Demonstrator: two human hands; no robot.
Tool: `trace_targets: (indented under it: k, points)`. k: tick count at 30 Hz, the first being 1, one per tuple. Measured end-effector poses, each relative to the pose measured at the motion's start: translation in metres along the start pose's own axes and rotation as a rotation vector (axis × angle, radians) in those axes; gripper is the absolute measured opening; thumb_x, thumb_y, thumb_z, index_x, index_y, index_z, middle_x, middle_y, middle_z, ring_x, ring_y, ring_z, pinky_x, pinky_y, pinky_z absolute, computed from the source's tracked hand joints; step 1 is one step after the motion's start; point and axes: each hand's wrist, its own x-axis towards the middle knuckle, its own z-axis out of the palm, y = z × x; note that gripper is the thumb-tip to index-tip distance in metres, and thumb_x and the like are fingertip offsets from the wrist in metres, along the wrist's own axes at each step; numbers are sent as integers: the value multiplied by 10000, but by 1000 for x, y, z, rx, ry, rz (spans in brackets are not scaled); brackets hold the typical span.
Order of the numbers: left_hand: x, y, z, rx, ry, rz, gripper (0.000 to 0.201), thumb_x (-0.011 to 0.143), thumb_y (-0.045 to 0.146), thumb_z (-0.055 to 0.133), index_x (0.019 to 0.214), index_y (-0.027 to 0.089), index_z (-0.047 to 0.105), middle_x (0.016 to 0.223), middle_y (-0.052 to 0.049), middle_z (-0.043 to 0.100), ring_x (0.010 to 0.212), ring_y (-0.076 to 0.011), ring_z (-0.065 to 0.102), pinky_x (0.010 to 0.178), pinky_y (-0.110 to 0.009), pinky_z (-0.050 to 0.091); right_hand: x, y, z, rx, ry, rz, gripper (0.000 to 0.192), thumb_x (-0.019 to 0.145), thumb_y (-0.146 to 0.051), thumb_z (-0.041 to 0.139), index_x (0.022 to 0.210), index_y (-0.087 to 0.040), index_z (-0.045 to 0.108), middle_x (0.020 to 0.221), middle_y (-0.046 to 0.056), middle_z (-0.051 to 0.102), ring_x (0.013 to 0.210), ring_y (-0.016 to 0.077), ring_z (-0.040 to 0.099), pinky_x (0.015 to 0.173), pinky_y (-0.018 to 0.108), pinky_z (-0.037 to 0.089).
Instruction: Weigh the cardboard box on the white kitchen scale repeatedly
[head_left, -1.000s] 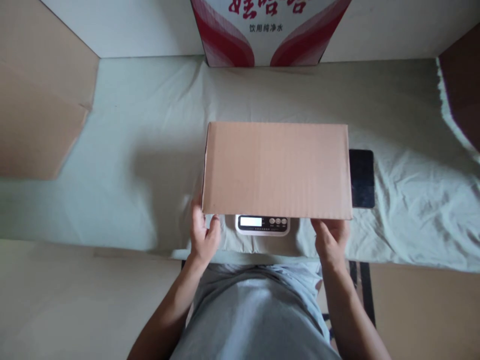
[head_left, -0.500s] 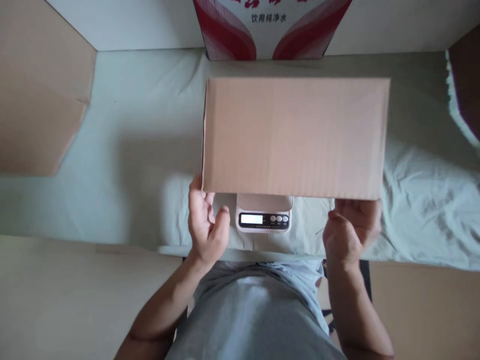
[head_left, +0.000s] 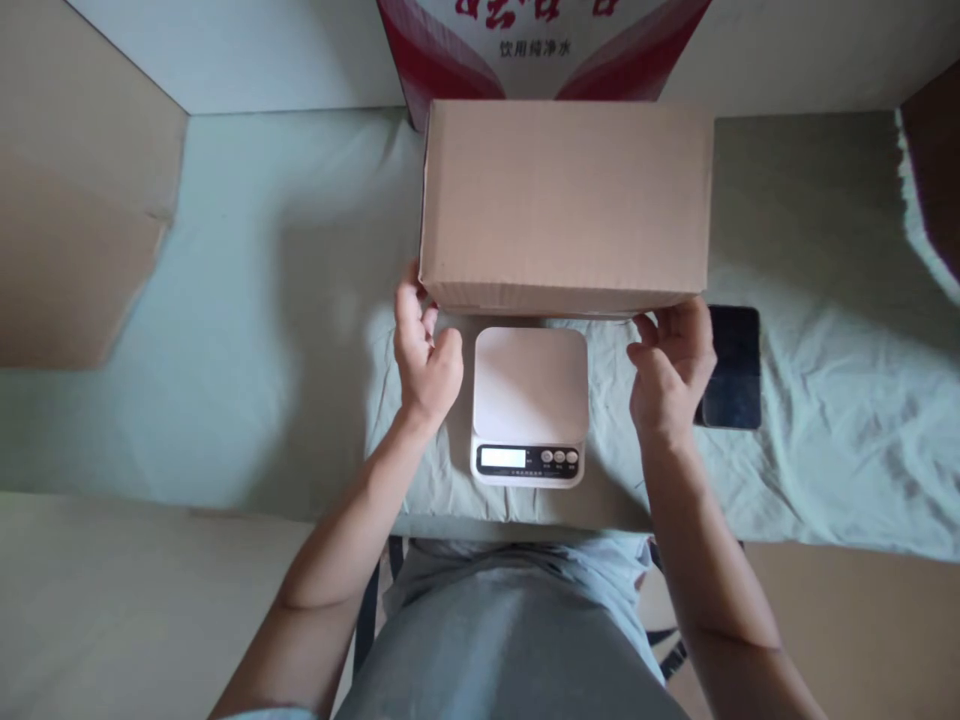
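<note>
A closed brown cardboard box (head_left: 566, 200) is held between my two hands, beyond the kitchen scale. My left hand (head_left: 427, 355) grips its near left corner, with the fingers partly hidden at the side and underneath. At the near right corner, my right hand (head_left: 675, 365) has its fingers curled under the box. The white digital scale (head_left: 531, 385) lies between my wrists with its plate bare. Its display (head_left: 503, 458) is lit, but I cannot read any figure.
A dark phone (head_left: 733, 368) lies right of my right hand on the pale green cloth (head_left: 832, 420). Behind the box stands a red and white printed carton (head_left: 532, 60). A large cardboard panel (head_left: 82, 200) is at the left, and a dark brown one (head_left: 934, 170) at the right.
Both hands have carried the box away from me and slightly left, toward the printed carton. The scale's plate and the phone have come into view, and the box's near side now shows.
</note>
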Motion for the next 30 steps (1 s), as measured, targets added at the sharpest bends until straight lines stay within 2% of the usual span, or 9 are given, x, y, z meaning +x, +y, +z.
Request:
trace_targets:
  k: [4,9,11,17,21,24,28,30]
  points:
    - [-2,-22,3,10,-24,-32,593,743,29,486,1279,268,401,1328,-62,516,1284,-192,488,1114,-395,404,0,18,-2,-17,-27,38,514,593,-122,526,1076,-282,598,1066,10,625,1094,215,578,1032,445,444]
    - [-9,-41,0,6,-62,-17,774,689,-25,447,1378,291,291,1483,-55,388,1407,-190,353,1174,-391,315,-5,37,-11,4,-18,79,620,587,-125,556,1187,-281,547,1254,22,580,1186,218,548,1037,446,440]
    - [-12,-47,-3,20,-58,-37,821,679,-40,430,1402,306,253,1502,-47,366,1428,-188,317,1176,-398,311,-7,41,-14,-42,2,103,631,595,-117,532,1203,-289,531,1272,18,574,1196,215,544,1034,450,443]
    - [-14,-62,-10,73,-74,-71,756,660,-50,431,1350,257,374,1423,-59,472,1351,-189,438,1181,-395,307,-7,44,-18,-142,-41,163,591,575,-91,492,1134,-268,564,1195,23,620,1131,201,575,1037,432,440]
    - [-5,-59,-15,84,-117,-93,778,658,-36,449,1363,285,370,1426,-45,467,1350,-194,436,1142,-379,372,-3,42,-18,-134,-52,130,604,584,-116,517,1159,-301,535,1225,11,595,1129,206,569,1003,427,465]
    - [5,-51,-12,93,-125,-66,686,689,-2,472,1315,275,417,1355,-58,524,1343,-209,436,1093,-365,421,5,43,-13,-97,-96,63,541,589,-146,534,1108,-298,543,1178,9,604,1099,214,577,968,414,485]
    - [15,-37,-4,104,-99,-39,484,746,54,491,1200,222,494,1073,-61,641,1043,-192,626,971,-362,500,19,40,-7,-98,-169,34,497,596,-178,557,1084,-275,556,1046,14,616,998,207,598,902,392,512]
    - [17,-26,-5,108,-90,-16,481,762,76,506,1219,225,485,1051,-52,645,977,-179,638,936,-353,516,22,31,-6,-106,-176,10,486,596,-184,575,1073,-276,564,1029,13,610,999,210,594,919,403,505]
